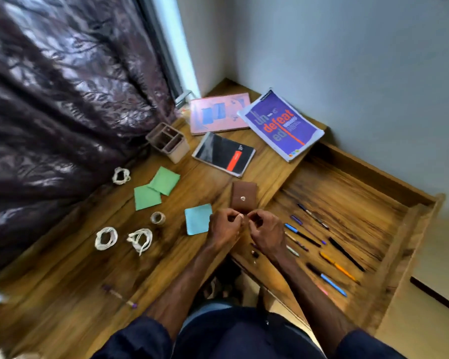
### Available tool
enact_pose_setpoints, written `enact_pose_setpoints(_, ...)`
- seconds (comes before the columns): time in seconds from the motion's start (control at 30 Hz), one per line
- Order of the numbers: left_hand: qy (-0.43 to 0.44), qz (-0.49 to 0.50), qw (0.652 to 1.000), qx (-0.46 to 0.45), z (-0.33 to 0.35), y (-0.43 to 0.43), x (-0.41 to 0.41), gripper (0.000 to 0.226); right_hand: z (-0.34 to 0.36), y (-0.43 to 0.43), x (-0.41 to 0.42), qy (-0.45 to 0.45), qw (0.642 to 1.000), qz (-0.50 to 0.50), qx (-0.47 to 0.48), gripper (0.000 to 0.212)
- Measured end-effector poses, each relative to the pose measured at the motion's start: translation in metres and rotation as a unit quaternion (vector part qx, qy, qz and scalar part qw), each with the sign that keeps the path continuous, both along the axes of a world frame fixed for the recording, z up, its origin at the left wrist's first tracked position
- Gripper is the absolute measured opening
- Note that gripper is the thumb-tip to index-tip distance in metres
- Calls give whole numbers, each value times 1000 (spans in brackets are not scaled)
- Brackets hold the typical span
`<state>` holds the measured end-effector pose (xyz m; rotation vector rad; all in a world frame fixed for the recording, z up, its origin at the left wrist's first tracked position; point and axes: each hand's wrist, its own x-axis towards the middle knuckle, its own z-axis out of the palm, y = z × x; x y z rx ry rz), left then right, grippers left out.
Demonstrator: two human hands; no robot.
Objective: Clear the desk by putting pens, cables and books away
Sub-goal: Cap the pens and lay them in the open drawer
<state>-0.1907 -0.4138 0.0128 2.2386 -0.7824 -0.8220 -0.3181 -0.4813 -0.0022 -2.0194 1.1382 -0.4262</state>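
Note:
My left hand point(224, 225) and my right hand point(266, 229) meet at the desk's front edge, fingers curled and fingertips almost touching. They sit just below a brown snap pouch point(244, 195); nothing shows plainly between the fingers. Several pens point(338, 268) lie in the open drawer point(410, 211) on the right. Three coiled white cables lie on the desk: one far left point(121, 175), two nearer point(106, 238) point(140, 239). A pink book point(219, 116), a purple book point(283, 125) and a black notebook point(223, 154) lie at the back.
A beige pen holder point(167, 142) stands near the dark curtain point(49, 112). Two green notes point(163, 180), a blue note point(198, 218) and a tape roll point(158, 217) lie mid-desk. A lone pen point(119, 296) lies front left. Small dark bits point(254, 253) sit under my right wrist.

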Motion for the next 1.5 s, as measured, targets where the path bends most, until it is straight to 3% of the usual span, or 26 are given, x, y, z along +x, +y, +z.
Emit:
enact_pose_setpoints(0.17,31,83,996,-18,-10,72,46,18,-14,63,52,-3,995,96,31,9)
enact_pose_setpoints(0.4,60,180,982,-18,-21,196,95,18,-39,164,109,75,967,239,53,14)
enact_pose_setpoints(0.6,-98,286,941,148,-35,303,116,31,-40,209,136,105,931,345,63,13)
enact_pose_setpoints(0.67,-104,280,925,234,-40,321,122,44,-38,212,140,97,927,358,49,13)
enact_pose_setpoints(0.73,-79,276,923,255,-43,328,125,48,-36,212,142,95,927,360,39,13)
enact_pose_setpoints(0.97,-15,245,946,212,-36,304,136,34,-27,201,144,91,938,330,46,12)
enact_pose_setpoints(1.2,19,129,991,10,-22,244,119,25,-10,178,126,34,949,296,105,9)
enact_pose_setpoints(1.37,50,65,994,-79,-15,176,87,24,7,134,86,5,979,177,97,7)
enact_pose_setpoints(1.5,66,-32,994,-85,-15,113,48,27,14,90,31,13,994,74,85,6)
